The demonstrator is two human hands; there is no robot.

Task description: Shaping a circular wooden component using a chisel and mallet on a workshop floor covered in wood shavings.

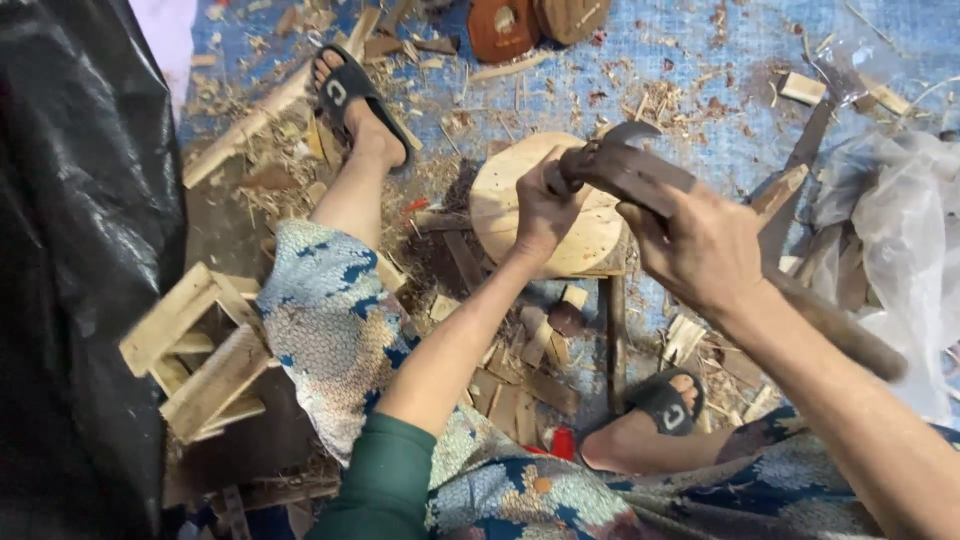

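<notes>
Head view, read from left to right. A black sheet (pixel 70 250) hung at the left edge, and a small wooden frame (pixel 195 350) of pale slats lay beside it on the floor. The left hand (pixel 545 215) reached forward from a green sleeve (pixel 385 480), forearm extended over the patterned knee, its fingers (pixel 553 182) closed round the near end of a dark workpiece (pixel 625 172). The workpiece lay across the top of one round wooden block (pixel 530 215), above its far edge. The right hand (pixel 705 245) came in from the right with the wrist raised, its fingers closed on the other part of the same workpiece, and a long brown handle (pixel 835 330) ran back under the forearm; whether handle and workpiece were one item could not be told. Two feet in black sandals (pixel 345 90) rested on the blue floor (pixel 620 60), one at far left of the block, one near it. Wood chips lay scattered about. Clear plastic (pixel 905 230) was bunched at right.
</notes>
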